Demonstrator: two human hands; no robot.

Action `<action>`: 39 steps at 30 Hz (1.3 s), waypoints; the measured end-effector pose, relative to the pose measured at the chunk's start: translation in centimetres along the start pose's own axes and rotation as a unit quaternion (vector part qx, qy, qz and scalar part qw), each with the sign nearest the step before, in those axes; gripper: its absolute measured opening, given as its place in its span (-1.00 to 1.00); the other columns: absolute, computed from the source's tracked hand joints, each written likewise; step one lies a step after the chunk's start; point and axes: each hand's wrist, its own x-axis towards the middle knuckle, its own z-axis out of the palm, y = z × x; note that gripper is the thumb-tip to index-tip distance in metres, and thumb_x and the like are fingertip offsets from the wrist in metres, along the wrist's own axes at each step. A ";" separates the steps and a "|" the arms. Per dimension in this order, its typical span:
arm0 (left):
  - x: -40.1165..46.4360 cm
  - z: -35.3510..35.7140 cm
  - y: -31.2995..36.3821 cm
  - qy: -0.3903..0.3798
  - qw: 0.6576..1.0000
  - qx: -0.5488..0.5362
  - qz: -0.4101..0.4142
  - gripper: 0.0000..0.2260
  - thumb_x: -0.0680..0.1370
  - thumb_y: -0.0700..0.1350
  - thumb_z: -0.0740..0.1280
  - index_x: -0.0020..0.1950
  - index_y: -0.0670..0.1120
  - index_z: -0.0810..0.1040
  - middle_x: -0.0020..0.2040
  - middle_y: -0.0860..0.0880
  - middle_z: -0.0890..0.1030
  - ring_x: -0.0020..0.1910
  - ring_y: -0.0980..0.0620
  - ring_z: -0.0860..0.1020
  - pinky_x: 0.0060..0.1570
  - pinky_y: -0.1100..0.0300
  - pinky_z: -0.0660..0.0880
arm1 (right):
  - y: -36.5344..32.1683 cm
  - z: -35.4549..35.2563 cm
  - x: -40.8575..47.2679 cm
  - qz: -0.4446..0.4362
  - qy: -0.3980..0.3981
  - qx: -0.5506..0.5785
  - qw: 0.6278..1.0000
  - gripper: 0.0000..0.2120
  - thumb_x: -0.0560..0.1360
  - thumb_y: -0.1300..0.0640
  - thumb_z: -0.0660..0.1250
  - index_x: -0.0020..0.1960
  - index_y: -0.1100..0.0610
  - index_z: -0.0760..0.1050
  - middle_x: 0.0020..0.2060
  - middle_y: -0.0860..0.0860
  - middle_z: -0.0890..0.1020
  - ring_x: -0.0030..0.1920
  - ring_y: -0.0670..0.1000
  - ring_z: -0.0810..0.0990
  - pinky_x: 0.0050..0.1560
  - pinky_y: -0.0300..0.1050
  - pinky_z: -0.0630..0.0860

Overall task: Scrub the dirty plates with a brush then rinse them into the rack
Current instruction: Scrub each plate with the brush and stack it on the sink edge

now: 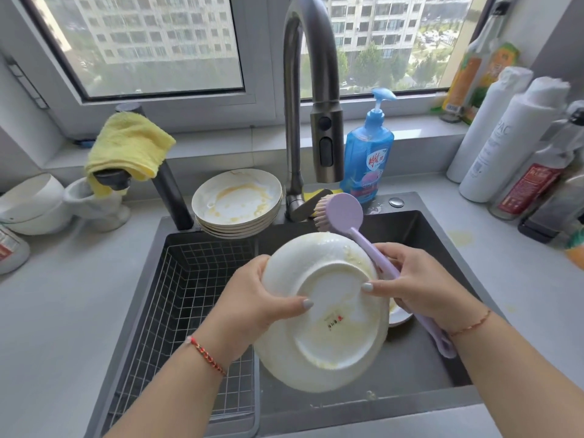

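Plate (322, 314), underside up and greasy, gripped by the left hand (252, 308); right hand (423, 286) grips the brush (344, 213) too. Rack (189, 311) holds nothing; dirty stack (237, 203) waits.

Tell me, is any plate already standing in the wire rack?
No, the wire rack holds nothing; the left hand holds a plate beside it.

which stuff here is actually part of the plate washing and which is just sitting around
Part of the job:
held plate, gripped by left hand and right hand
purple brush, in the right hand
stack of dirty plates
wire rack
faucet
dish soap bottle

Just lying about:
yellow cloth
white bowls
bottles on the right counter
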 end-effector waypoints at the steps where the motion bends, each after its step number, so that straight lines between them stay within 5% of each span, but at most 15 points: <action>1: 0.1 -0.1 0.2 -0.004 1.000 0.021 -0.001 -0.41 0.07 -0.05 0.65 0.05 -0.08 0.60 -0.06 -0.08 0.70 -0.07 -0.09 0.69 -0.03 -0.14 0.64 | -0.3 -0.1 0.1 -0.016 -0.004 -0.019 1.000 -0.56 0.30 0.27 0.56 0.09 -0.05 0.57 -0.31 -0.10 0.65 -0.49 -0.20 0.49 -0.47 -0.36 0.38; 5: 0.4 0.1 0.7 -0.007 0.994 0.105 0.016 -0.55 0.16 -0.14 0.66 -0.01 -0.03 0.62 -0.11 -0.01 0.70 -0.13 0.04 0.69 -0.07 0.00 0.66 | -0.4 0.2 0.4 -0.060 0.000 -0.135 0.989 -0.54 0.26 0.14 0.59 0.03 -0.22 0.51 -0.20 -0.20 0.66 -0.20 -0.20 0.61 -0.22 -0.33 0.50; 8: 0.2 0.3 0.5 0.022 0.988 0.146 0.041 -0.63 0.22 -0.18 0.66 -0.08 -0.02 0.60 -0.16 0.01 0.68 -0.17 0.10 0.66 -0.15 0.14 0.65 | 0.2 1.0 0.3 -0.069 0.056 -0.206 0.975 -0.60 0.31 0.05 0.54 0.09 -0.19 0.54 -0.25 -0.20 0.63 -0.29 -0.14 0.57 -0.23 -0.13 0.55; 12: 0.2 -0.3 -0.2 0.090 0.987 0.123 0.047 -0.62 0.23 -0.19 0.66 -0.08 -0.02 0.58 -0.16 0.01 0.67 -0.18 0.10 0.65 -0.22 0.18 0.63 | 1.0 1.2 -1.0 0.000 0.130 0.061 0.990 -0.85 0.49 0.19 0.37 -0.01 -0.03 0.63 -0.43 0.05 0.60 -0.57 -0.01 0.40 -0.54 -0.14 0.40; 15: 0.6 -1.0 -0.8 0.143 0.985 0.077 0.051 -0.57 0.14 -0.14 0.66 -0.09 0.01 0.58 -0.17 0.00 0.68 -0.15 0.04 0.67 -0.21 0.12 0.62 | 2.4 2.0 -2.1 0.096 0.122 0.173 0.973 -0.79 0.58 0.19 0.24 0.13 0.04 0.59 -0.30 0.16 0.68 -0.62 -0.01 0.32 -0.56 -0.21 0.33; 19: 1.0 -0.8 -1.0 0.161 0.983 0.070 0.062 -0.58 0.13 -0.09 0.63 -0.09 0.03 0.58 -0.15 0.01 0.68 -0.12 0.01 0.67 -0.16 0.04 0.64 | 3.2 4.0 -2.6 0.164 0.074 0.268 0.947 -0.69 0.61 0.23 0.14 0.27 0.05 0.53 -0.46 0.14 0.53 -0.63 -0.05 0.27 -0.60 -0.26 0.28; 26: 1.0 0.5 -0.8 0.137 0.978 0.137 0.076 -0.67 0.24 -0.17 0.64 -0.16 -0.01 0.55 -0.23 0.04 0.64 -0.25 0.16 0.60 -0.28 0.30 0.53 | -2.0 3.5 -3.1 0.057 0.058 0.213 0.974 -0.60 0.61 0.24 0.13 0.22 -0.17 0.55 -0.54 0.02 0.30 -0.57 -0.07 0.22 -0.57 -0.24 0.25; 31: 1.7 1.2 -1.0 0.144 0.985 0.087 0.048 -0.68 0.25 -0.26 0.62 -0.14 -0.04 0.57 -0.21 -0.02 0.67 -0.19 -0.03 0.63 -0.15 0.06 0.60 | -5.2 5.9 -6.4 -0.016 -0.079 0.119 0.990 -0.52 0.59 0.22 0.18 0.19 -0.38 0.47 -0.55 -0.14 0.29 -0.54 -0.16 0.23 -0.52 -0.32 0.24; 35: 1.4 0.7 -1.4 0.134 0.984 0.091 0.074 -0.69 0.25 -0.21 0.63 -0.17 -0.06 0.55 -0.25 0.01 0.65 -0.28 0.11 0.60 -0.32 0.25 0.53 | -4.8 4.7 -5.1 -0.023 -0.014 0.087 0.996 -0.54 0.59 0.22 0.17 0.19 -0.36 0.48 -0.57 -0.15 0.33 -0.57 -0.16 0.24 -0.52 -0.34 0.23; 39: 1.3 -0.3 -1.5 0.152 0.984 0.046 0.086 -0.56 0.13 -0.09 0.67 -0.09 -0.01 0.58 -0.17 0.00 0.68 -0.17 0.08 0.66 -0.26 0.22 0.59 | -1.5 2.8 -2.6 0.101 0.070 0.141 0.982 -0.66 0.61 0.25 0.14 0.10 -0.09 0.61 -0.55 0.03 0.29 -0.59 -0.07 0.19 -0.53 -0.24 0.22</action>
